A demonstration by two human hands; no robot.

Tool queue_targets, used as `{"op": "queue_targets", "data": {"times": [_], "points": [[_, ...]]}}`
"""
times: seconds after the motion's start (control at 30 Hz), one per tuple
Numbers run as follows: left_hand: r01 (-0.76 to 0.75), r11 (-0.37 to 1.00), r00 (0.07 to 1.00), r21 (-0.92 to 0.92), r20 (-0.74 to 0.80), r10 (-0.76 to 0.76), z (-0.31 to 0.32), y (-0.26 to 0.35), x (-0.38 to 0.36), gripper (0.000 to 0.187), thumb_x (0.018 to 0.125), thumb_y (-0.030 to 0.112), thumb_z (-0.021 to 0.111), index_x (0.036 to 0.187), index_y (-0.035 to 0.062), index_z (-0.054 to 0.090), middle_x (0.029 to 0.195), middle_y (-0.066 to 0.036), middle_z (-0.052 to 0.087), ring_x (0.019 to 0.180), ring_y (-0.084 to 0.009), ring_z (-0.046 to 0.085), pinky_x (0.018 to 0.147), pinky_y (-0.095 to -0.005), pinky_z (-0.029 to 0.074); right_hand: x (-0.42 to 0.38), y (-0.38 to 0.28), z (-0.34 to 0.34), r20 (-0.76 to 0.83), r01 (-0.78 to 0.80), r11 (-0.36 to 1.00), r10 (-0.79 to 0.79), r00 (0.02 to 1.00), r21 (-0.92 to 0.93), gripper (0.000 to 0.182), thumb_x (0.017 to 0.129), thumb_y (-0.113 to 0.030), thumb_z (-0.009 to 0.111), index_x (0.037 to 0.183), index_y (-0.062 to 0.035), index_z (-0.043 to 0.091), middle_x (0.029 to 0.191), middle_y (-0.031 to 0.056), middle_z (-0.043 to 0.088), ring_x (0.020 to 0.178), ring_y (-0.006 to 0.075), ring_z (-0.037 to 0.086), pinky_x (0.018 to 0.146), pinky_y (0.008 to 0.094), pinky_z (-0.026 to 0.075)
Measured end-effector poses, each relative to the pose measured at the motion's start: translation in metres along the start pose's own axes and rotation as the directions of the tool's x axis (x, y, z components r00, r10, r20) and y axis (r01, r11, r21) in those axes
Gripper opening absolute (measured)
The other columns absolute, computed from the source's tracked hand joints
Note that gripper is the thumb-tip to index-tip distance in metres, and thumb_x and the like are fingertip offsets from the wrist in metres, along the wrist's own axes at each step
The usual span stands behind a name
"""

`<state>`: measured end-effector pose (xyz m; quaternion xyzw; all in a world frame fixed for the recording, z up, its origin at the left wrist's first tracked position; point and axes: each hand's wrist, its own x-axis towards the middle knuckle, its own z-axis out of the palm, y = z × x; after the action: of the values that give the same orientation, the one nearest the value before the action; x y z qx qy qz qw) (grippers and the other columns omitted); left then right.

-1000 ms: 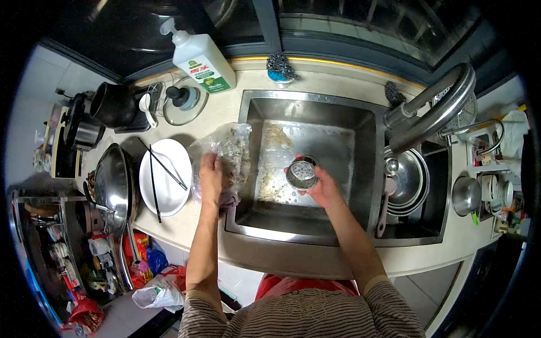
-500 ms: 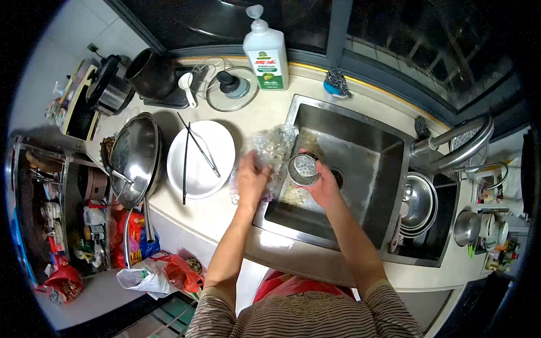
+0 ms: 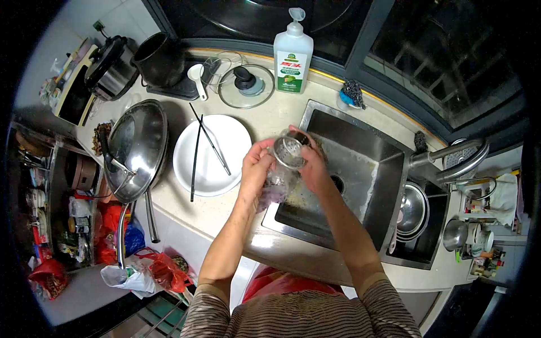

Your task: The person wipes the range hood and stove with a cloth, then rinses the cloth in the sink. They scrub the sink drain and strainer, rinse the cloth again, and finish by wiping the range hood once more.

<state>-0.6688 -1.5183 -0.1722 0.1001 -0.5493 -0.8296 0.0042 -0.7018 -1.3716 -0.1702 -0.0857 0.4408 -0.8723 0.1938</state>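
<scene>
Beige countertop (image 3: 225, 217) surrounds a steel sink (image 3: 389, 225); over its left rim, the right hand (image 3: 313, 164) grips a perforated steel strainer basket (image 3: 287, 151) (tilted), left hand (image 3: 253, 169) clutching a crumpled clear plastic bag (image 3: 277, 185) beneath.

The picture is bright in the middle and clear there. The light comes from above, so the white plate (image 3: 217, 155) and the counter (image 3: 270, 115) look well lit. Strong glare sits on the steel wok (image 3: 138, 149) at 9 o'clock and on the front rim of the sink (image 3: 315, 239) at 6 o'clock. The window (image 3: 428, 50) at 1 o'clock is dark, with weak reflections. The lens bends all lines strongly, and a black ring covers the corners. Things near the edge at 3 and 8 o'clock are small and a little soft.
</scene>
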Motion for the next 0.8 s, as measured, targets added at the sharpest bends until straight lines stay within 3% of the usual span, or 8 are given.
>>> {"op": "queue_targets", "data": {"times": [0.13, 0.23, 0.27, 0.4, 0.5, 0.67, 0.73, 0.8], "points": [[-0.030, 0.996, 0.994, -0.085, -0.111, 0.021, 0.013, 0.025, 0.001, 0.043, 0.081, -0.002, 0.048, 0.123, 0.0013, 0.041, 0.070, 0.000, 0.055, 0.066, -0.0064, 0.051, 0.062, -0.0186, 0.041, 0.025, 0.012, 0.008, -0.064, 0.046, 0.952, -0.027, 0.998, 0.303, 0.040, 0.087, -0.023, 0.045, 0.122, -0.0051, 0.045, 0.112, 0.0099, 0.054, 0.107, 0.0217, 0.051, 0.093, 0.0381, 0.040], [-0.134, 0.991, 0.990, 0.009, -0.043, 0.134, 0.012, 0.020, 0.013, 0.043, 0.082, 0.000, 0.048, 0.125, 0.0007, 0.039, 0.072, 0.000, 0.055, 0.067, -0.0064, 0.052, 0.062, -0.0183, 0.040, 0.036, 0.010, 0.015, -0.162, 0.128, 0.853, -0.052, 0.985, 0.506, 0.037, 0.088, -0.029, 0.045, 0.116, -0.0053, 0.049, 0.114, 0.0103, 0.055, 0.106, 0.0227, 0.052, 0.091, 0.0396, 0.041], [-0.138, 0.990, 0.990, 0.011, -0.019, 0.138, 0.020, 0.034, 0.013, 0.043, 0.084, 0.001, 0.049, 0.126, 0.0014, 0.039, 0.072, 0.001, 0.055, 0.066, -0.0049, 0.050, 0.061, -0.0173, 0.039, 0.039, 0.004, 0.016, -0.079, 0.094, 0.836, -0.061, 0.995, 0.541, 0.039, 0.089, -0.035, 0.044, 0.113, -0.0046, 0.050, 0.113, 0.0097, 0.056, 0.105, 0.0238, 0.053, 0.091, 0.0408, 0.041], [-0.237, 0.969, 0.969, 0.067, 0.087, 0.231, 0.032, 0.055, 0.030, 0.043, 0.087, 0.004, 0.049, 0.128, 0.0030, 0.037, 0.074, 0.002, 0.054, 0.065, -0.0021, 0.044, 0.056, -0.0159, 0.034, 0.061, -0.028, 0.022, -0.124, 0.163, 0.853, -0.117, 0.985, 0.496, 0.046, 0.089, -0.042, 0.040, 0.113, -0.0043, 0.052, 0.111, 0.0114, 0.058, 0.103, 0.0279, 0.055, 0.089, 0.0430, 0.040], [-0.251, 0.967, 0.962, 0.039, 0.123, 0.245, 0.042, 0.060, 0.036, 0.044, 0.087, 0.004, 0.048, 0.129, 0.0030, 0.035, 0.076, 0.002, 0.054, 0.064, -0.0014, 0.042, 0.055, -0.0156, 0.032, 0.062, -0.044, 0.018, 0.028, 0.168, 0.881, -0.201, 0.979, 0.442, 0.047, 0.089, -0.043, 0.040, 0.113, -0.0046, 0.052, 0.110, 0.0104, 0.059, 0.103, 0.0285, 0.055, 0.090, 0.0421, 0.041], [-0.174, 0.979, 0.984, 0.108, 0.047, 0.169, 0.023, 0.003, 0.026, 0.047, 0.087, 0.002, 0.045, 0.131, 0.0029, 0.031, 0.102, -0.009, 0.059, 0.093, -0.0114, 0.052, 0.083, -0.0213, 0.040, 0.057, -0.016, -0.022, -0.261, 0.223, 0.869, -0.114, 0.959, 0.441, 0.027, 0.091, -0.027, 0.042, 0.106, -0.0071, 0.053, 0.108, 0.0078, 0.059, 0.102, 0.0269, 0.054, 0.092, 0.0430, 0.041], [-0.167, 0.967, 0.983, 0.190, -0.043, 0.178, 0.016, -0.025, 0.013, 0.041, 0.086, 0.001, 0.045, 0.126, 0.0016, 0.036, 0.102, -0.011, 0.058, 0.092, -0.0131, 0.053, 0.081, -0.0228, 0.041, 0.056, 0.004, -0.043, -0.285, 0.306, 0.948, -0.270, 0.920, 0.088, 0.030, 0.091, -0.027, 0.042, 0.110, -0.0058, 0.051, 0.111, 0.0090, 0.057, 0.104, 0.0261, 0.054, 0.093, 0.0423, 0.040], [-0.145, 0.910, 0.976, 0.389, -0.094, 0.195, 0.009, -0.037, -0.001, 0.035, 0.084, -0.001, 0.045, 0.119, 0.0007, 0.041, 0.101, -0.013, 0.058, 0.090, -0.0169, 0.054, 0.080, -0.0257, 0.042, 0.051, 0.004, -0.043, -0.290, 0.328, 0.945, -0.307, 0.907, 0.024, 0.033, 0.091, -0.027, 0.041, 0.114, -0.0045, 0.049, 0.114, 0.0103, 0.054, 0.105, 0.0252, 0.053, 0.095, 0.0420, 0.039]]}}
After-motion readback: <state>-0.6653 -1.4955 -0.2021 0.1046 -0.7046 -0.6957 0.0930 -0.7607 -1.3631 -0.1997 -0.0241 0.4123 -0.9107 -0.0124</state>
